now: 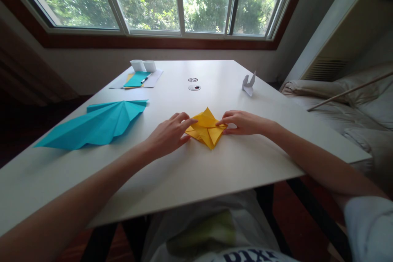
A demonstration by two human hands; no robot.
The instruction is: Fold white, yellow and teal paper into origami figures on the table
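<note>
lying flat on the white table [215,172], a folded yellow paper [206,129] is pressed from both sides. the left hand [167,135] is laid over the paper's left corner, its fingers spread and extended, the index fingertip set down on the paper near its middle. the right hand [242,123] is placed at the paper's right corner, fingers stretched out and close together; whether the corner is pinched or only pressed cannot be told from this angle. left of the yellow paper, well apart, a large pleated blue paper shape [98,125] is spread on the table. beyond the yellow paper and to its right, a small white folded figure [248,83] is stood upright. far beyond the yellow paper to the left, a stack of sheets [138,79] with a pen [145,78] is seen.
</note>
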